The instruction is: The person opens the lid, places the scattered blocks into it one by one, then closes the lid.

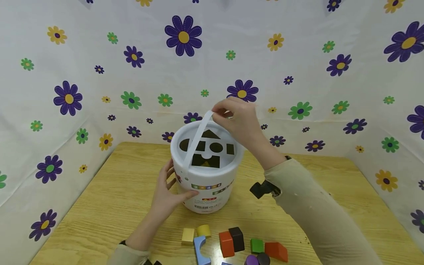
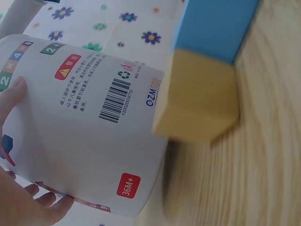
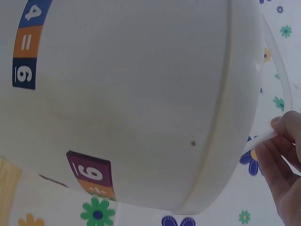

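A white shape-sorter bucket [image 1: 208, 184] stands upright on the wooden table, its lid [image 1: 225, 158] pierced by cut-outs of several shapes. My left hand [image 1: 166, 197] holds the bucket at its left side, thumb on the printed front and fingers round toward the back. In the left wrist view the thumb [image 2: 11, 96] lies by the number strip. Above the lid, my right hand [image 1: 240, 117] pinches the white strap handle [image 1: 197, 141], which arches up over the bucket. The right wrist view shows the handle [image 3: 282, 75] between thumb and fingertips.
In front of the bucket lie loose blocks: a yellow cube [image 1: 187, 236], a yellow cylinder [image 1: 203, 230], a blue arch [image 1: 200, 252], a red block [image 1: 226, 244], a black block [image 1: 236, 239], a green block [image 1: 257, 246] and others. A flowered cloth [image 1: 205, 66] hangs behind the table.
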Motion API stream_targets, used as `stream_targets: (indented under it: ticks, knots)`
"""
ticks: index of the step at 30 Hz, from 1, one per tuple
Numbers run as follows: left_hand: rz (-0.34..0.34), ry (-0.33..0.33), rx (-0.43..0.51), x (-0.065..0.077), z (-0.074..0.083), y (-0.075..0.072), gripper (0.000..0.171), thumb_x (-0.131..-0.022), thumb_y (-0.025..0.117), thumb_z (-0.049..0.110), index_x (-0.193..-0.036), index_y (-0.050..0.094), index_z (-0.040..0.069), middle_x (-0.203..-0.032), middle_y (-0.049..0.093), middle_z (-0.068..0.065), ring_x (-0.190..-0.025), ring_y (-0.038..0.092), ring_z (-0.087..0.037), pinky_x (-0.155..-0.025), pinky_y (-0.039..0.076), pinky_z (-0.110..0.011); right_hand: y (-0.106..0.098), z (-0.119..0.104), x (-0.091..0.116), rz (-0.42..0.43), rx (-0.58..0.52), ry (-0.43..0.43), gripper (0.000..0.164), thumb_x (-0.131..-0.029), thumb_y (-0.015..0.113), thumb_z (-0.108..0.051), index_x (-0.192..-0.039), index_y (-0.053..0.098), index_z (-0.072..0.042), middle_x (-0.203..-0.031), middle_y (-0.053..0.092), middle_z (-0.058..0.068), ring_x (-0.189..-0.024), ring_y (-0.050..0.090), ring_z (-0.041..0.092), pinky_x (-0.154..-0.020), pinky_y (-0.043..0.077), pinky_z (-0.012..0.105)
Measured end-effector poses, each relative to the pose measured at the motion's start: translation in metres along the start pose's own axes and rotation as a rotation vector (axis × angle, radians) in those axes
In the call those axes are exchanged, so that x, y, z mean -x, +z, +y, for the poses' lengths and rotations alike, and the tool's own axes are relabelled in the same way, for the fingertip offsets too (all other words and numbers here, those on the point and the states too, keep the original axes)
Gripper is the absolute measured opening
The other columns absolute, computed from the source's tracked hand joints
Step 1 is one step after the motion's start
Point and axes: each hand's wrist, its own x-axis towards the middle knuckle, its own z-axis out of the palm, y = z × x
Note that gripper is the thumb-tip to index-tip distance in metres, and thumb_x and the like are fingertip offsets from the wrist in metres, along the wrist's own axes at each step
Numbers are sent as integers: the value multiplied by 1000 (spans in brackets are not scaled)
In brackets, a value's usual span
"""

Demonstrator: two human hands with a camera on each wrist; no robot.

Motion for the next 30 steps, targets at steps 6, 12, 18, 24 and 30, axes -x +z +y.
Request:
stream_targets:
  ticks: [6,12,18,24,30]
  knots:
    - [34,-21,-43,-3,-4,-26,104,-66,89,15,-148,27,26,-148,28,2,-134,28,-28,-106,34,-52,26,-9,-19,-32,-30,10,4,-85,70,-4,-89,71,-3,-86,66,5,-79,62,12,-71,54,19]
    - [70,-32,-81,-7,-7,-51,103,-70,87,15,-150,24,27,-149,25,0,-135,26,-30,-107,32,-53,50,-17,-35,-73,-27,52,7,-88,68,-8,-92,71,-4,-87,65,4,-81,60,11,-74,51,14]
    - [121,-40,-86,-8,-9,-69,104,-71,85,11,-152,20,26,-150,24,-2,-135,26,-30,-108,31,-54,74,-24,-48,-102,-45,66,8,-89,67,-9,-94,71,-4,-89,65,4,-83,60,11,-76,49,12]
    - [183,-35,-108,-8,-15,-84,106,-71,85,11,-152,19,25,-150,25,0,-135,27,-28,-107,32,-53,97,-30,-53,-97,-89,63,9,-90,65,-7,-96,71,-3,-91,66,5,-83,59,11,-77,49,12]
    - [230,-61,-102,-9,-20,-97,104,-71,85,10,-151,21,26,-149,27,0,-133,29,-26,-107,34,-51,114,-37,-61,-139,-81,89,11,-91,64,-9,-98,70,-5,-93,65,4,-86,59,10,-78,48,10]
